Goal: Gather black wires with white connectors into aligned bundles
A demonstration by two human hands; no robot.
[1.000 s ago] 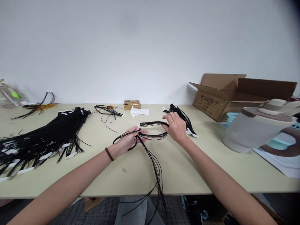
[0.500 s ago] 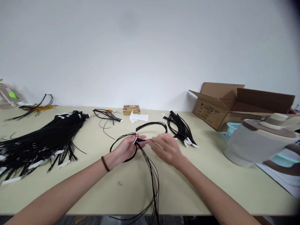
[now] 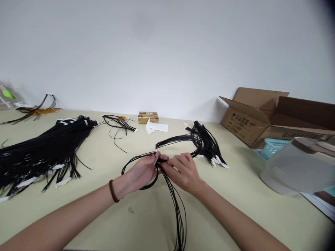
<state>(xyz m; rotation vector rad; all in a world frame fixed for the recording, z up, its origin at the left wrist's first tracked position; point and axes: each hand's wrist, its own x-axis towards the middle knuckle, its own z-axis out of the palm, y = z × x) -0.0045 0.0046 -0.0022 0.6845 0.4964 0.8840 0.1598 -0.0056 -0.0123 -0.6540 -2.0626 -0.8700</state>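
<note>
My left hand (image 3: 141, 172) and my right hand (image 3: 183, 172) meet at the middle of the table, both pinched on one bundle of thin black wires (image 3: 176, 198). The bundle is looped: one loop curls out to the left of my left hand, another arcs back toward the far side, and the loose ends trail off the table's near edge. A small white connector shows between my fingertips. A brown band sits on my left wrist.
A big heap of black wires with white tags (image 3: 44, 150) lies at the left. A smaller bundle (image 3: 206, 144) lies right of my hands. A cardboard box (image 3: 267, 115), a grey kettle (image 3: 295, 170), a small gold box (image 3: 148, 117) and paper scraps stand behind.
My right hand came back from the far loop to my left hand and now pinches the bundle beside it. The view has shifted a little to the left and downward.
</note>
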